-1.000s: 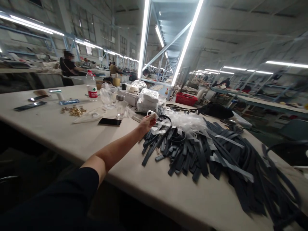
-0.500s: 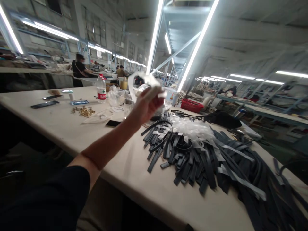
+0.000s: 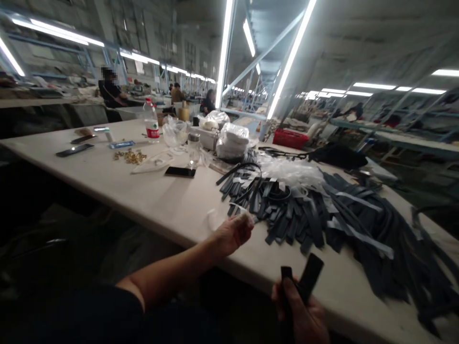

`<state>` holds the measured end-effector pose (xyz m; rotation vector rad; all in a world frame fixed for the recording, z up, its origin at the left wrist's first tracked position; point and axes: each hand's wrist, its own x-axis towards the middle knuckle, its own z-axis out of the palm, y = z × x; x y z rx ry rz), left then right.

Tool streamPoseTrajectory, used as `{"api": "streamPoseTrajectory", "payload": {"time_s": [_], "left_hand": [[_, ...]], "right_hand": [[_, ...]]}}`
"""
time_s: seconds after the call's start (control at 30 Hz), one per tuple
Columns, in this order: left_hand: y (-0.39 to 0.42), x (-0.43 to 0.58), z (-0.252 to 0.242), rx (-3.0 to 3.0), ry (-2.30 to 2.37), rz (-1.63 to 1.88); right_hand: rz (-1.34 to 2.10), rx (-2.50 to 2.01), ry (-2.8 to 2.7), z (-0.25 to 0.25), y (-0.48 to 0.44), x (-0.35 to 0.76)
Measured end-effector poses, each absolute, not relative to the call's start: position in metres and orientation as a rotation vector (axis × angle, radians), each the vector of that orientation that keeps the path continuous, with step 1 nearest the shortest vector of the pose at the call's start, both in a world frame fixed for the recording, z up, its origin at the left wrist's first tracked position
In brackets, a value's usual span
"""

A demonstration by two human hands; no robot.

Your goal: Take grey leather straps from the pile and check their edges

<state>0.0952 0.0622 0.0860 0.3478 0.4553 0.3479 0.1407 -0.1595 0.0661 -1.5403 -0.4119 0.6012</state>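
Note:
My left hand [image 3: 232,236] is above the front edge of the table, its fingers closed on a thin, translucent white strip [image 3: 213,219] that loops out to the left. Lower right, in front of the table edge, my right hand [image 3: 306,310] grips black straps [image 3: 312,272], with two flat ends sticking up past the thumb. Beyond both hands lies a large heap of dark strap pieces [image 3: 311,224]. White translucent strips [image 3: 301,173] cover the back of that heap.
On the table [image 3: 118,191] are a black phone [image 3: 180,172], small brass-coloured parts [image 3: 131,156], a water bottle [image 3: 151,122], a glass jar [image 3: 193,149] and plastic-wrapped bundles [image 3: 233,141]. A red basket [image 3: 290,138] stands behind. A person [image 3: 111,91] sits at the far left.
My left arm has come down and back toward me from above the jar and wrapped bundles, still with the white strip. My right hand with the black straps has entered the view.

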Motion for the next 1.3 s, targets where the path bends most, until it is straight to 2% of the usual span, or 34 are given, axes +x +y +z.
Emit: {"api": "streamPoseTrajectory", "payload": {"time_s": [0.27,0.57,0.67,1.1,1.3], "left_hand": [[0.049,0.072,0.072,0.452,0.509,0.226],[0.031,0.056,0.058,0.616,0.445,0.101],[0.029,0.054,0.055,0.651,0.424,0.093],[0.017,0.039,0.05,0.847,0.306,0.015],[0.045,0.041,0.057,0.788,0.463,0.363]], "right_hand": [[0.77,-1.578,-0.524,0.062,-0.144,0.102],[0.375,-1.904,-0.856,0.058,-0.133,0.11],[0.335,-1.926,-0.93,0.055,-0.129,0.11],[0.691,-1.737,-0.734,0.05,-0.125,0.116],[0.876,-1.741,-0.706,0.037,-0.166,0.11]]}}
